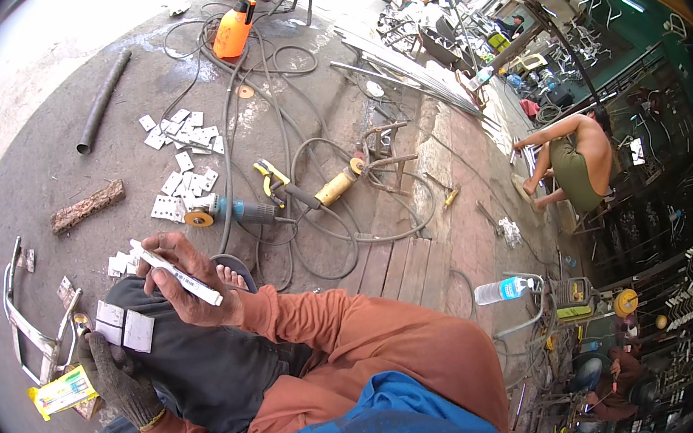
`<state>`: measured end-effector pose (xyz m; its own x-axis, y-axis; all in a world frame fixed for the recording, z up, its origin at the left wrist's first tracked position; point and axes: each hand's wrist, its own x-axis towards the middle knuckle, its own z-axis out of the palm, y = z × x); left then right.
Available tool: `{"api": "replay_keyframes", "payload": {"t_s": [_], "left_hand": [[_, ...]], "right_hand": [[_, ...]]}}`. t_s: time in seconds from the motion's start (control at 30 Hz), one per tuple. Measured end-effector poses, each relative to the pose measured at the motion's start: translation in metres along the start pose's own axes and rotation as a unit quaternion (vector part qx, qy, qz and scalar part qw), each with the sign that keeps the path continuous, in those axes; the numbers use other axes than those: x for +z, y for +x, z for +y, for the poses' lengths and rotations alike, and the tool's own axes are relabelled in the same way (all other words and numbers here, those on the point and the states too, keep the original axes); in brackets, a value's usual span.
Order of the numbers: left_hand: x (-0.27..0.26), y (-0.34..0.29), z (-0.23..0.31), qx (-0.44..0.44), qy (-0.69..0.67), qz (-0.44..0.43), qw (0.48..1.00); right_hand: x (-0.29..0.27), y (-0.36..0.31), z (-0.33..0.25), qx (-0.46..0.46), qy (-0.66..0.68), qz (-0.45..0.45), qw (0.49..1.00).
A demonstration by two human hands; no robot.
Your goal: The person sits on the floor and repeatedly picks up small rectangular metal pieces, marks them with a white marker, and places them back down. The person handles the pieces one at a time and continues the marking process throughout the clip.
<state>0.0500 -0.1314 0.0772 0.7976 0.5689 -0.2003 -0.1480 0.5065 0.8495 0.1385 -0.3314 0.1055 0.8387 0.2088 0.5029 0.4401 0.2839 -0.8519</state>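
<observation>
Right hand [185, 265], bare, fingers curled closed around 1 smooth white cylindrical marker pen [194, 286], above black trouser fabric [210, 373]. Left hand [115, 380], in coarse knit glove [132, 397], partly closed on flat, straight-edged pale plates [138, 332]. Pen's long axis slants from upper left to lower right. Open gap separates pen from plates' edges.

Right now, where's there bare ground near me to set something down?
Bare concrete shows between the dark pipe and the bark-covered log, and between that pipe and the cables near the orange sprayer. It's crowded around the blue grinder, where white plates and more cables lie close by.
</observation>
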Motion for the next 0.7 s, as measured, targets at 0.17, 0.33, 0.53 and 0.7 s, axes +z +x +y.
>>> {"api": "replay_keyframes", "payload": {"t_s": [0.17, 0.33, 0.53, 0.7], "left_hand": [[0.001, -0.004, 0.001, -0.002, -0.01, 0.001, 1.0], [0.01, -0.007, 0.007, -0.003, 0.015, 0.012, 1.0], [0.01, -0.008, 0.008, -0.008, 0.017, 0.023, 1.0], [0.013, -0.011, 0.012, -0.017, 0.009, 0.029, 0.999]], "right_hand": [[-0.005, -0.001, 0.005, 0.157, 0.085, 0.075, 0.981], [-0.011, -0.031, 0.012, 0.149, 0.095, 0.079, 0.981], [-0.011, -0.053, 0.017, 0.202, 0.135, -0.013, 0.97], [-0.021, -0.052, 0.009, 0.236, 0.176, -0.038, 0.955]]}}
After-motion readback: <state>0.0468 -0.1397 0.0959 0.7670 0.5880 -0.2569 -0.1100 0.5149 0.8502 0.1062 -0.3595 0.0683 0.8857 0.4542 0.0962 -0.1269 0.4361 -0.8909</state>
